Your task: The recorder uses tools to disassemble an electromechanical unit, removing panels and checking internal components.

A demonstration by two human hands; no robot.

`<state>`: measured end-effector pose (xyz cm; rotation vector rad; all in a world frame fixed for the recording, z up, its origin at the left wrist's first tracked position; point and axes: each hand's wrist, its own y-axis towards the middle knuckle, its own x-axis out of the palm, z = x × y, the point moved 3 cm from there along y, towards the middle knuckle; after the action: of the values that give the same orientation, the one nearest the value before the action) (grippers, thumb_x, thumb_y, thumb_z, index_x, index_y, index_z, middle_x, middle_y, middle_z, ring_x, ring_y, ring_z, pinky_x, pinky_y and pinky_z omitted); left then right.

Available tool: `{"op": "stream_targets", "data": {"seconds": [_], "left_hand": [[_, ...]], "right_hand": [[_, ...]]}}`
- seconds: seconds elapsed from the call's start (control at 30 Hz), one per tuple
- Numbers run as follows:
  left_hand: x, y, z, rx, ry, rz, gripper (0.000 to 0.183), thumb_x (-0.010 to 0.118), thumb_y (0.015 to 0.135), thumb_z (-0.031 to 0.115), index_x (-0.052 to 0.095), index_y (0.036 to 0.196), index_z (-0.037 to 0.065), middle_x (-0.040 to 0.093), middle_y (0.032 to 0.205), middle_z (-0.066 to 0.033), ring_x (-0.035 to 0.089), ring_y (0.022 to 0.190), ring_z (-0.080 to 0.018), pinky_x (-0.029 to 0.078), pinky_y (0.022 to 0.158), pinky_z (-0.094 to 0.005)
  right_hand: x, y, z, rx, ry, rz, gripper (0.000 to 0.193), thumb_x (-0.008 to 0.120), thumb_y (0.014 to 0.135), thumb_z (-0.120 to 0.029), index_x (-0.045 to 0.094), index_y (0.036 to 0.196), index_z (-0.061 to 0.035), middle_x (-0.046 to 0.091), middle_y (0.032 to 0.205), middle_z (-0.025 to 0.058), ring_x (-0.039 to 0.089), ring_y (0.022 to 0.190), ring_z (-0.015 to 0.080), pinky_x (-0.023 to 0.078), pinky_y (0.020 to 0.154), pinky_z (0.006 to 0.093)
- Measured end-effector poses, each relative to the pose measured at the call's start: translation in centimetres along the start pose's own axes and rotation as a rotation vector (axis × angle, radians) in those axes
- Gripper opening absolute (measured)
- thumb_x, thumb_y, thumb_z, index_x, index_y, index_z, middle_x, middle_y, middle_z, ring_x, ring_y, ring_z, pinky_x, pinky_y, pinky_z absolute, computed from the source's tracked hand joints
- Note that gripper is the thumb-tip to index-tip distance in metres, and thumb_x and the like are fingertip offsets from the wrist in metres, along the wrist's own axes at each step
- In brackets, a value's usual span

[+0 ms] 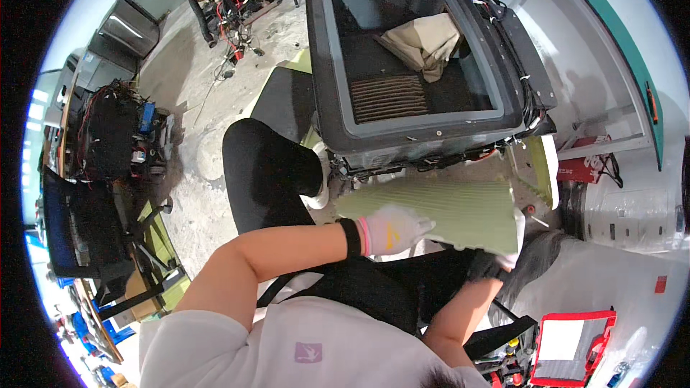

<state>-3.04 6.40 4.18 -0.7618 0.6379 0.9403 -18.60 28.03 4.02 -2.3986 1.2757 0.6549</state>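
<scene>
A pale green ribbed sheet [460,208] lies slanted across my lap, its ridges running lengthwise. My left hand [394,230], in a white glove with a pink cuff edge and a black wrist band, is at the sheet's near left edge. Its thumb rests on top and its fingers are partly hidden and slightly blurred. The white-gloved right hand [512,244] grips the right end, most of its fingers behind the sheet. Just beyond stands a black box-like unit [438,131] with a grey-rimmed window. Inside it are a beige cloth [424,42] and a brown ribbed panel [389,98].
Cables [530,93] run along the unit's right side. A black office chair [72,223] and dark wired equipment [115,129] are at the left. More wired machinery [237,0] stands at the back. A red-framed case [573,348] lies at the lower right, near plastic-wrapped goods [625,219].
</scene>
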Motion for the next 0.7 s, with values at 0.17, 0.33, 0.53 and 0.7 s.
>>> {"op": "stream_targets", "data": {"seconds": [0.17, 0.33, 0.53, 0.7], "left_hand": [[0.3, -2.8, 4.7, 0.239, 0.092, 0.179, 0.051, 0.046, 0.089, 0.019, 0.039, 0.138, 0.007, 0.05, 0.135, -0.0125, 0.056, 0.113, -0.0292, 0.051, 0.088, -0.0383], [-1.6, -5.4, 8.1, 0.427, 0.073, 0.277, 0.049, 0.045, 0.088, 0.016, 0.041, 0.136, 0.006, 0.051, 0.131, -0.0121, 0.056, 0.112, -0.029, 0.051, 0.087, -0.036], [-2.6, -7.3, 12.6, 0.611, 0.16, 0.296, 0.048, 0.047, 0.087, 0.019, 0.042, 0.134, 0.006, 0.051, 0.131, -0.0139, 0.055, 0.113, -0.0325, 0.049, 0.091, -0.0393], [-4.6, -10.3, 14.4, 0.763, 0.136, 0.365, 0.048, 0.052, 0.086, 0.021, 0.043, 0.131, 0.007, 0.053, 0.126, -0.0131, 0.053, 0.112, -0.0304, 0.046, 0.094, -0.0394]], "right_hand": [[-2.1, -8.0, -3.6, 0.418, 1.332, 0.344, 0.036, 0.059, 0.087, -0.033, 0.059, 0.111, -0.0069, 0.062, 0.107, 0.0072, 0.057, 0.094, 0.0223, 0.047, 0.082, 0.0343], [-5.4, -13.4, -8.0, 0.406, 1.194, 0.514, 0.042, 0.059, 0.086, -0.034, 0.056, 0.116, -0.0046, 0.06, 0.11, 0.0089, 0.057, 0.097, 0.0225, 0.046, 0.085, 0.0368], [-5.6, -20.8, -14.1, 0.246, 0.603, 1.164, 0.026, 0.055, 0.09, -0.021, 0.057, 0.112, -0.0065, 0.061, 0.108, 0.0099, 0.061, 0.091, 0.019, 0.05, 0.076, 0.0305], [-7.2, -25.1, -15.2, -0.191, 1.002, 0.674, 0.037, 0.056, 0.088, -0.024, 0.048, 0.121, -0.008, 0.059, 0.102, 0.007, 0.06, 0.092, 0.0197, 0.05, 0.077, 0.0339]]}}
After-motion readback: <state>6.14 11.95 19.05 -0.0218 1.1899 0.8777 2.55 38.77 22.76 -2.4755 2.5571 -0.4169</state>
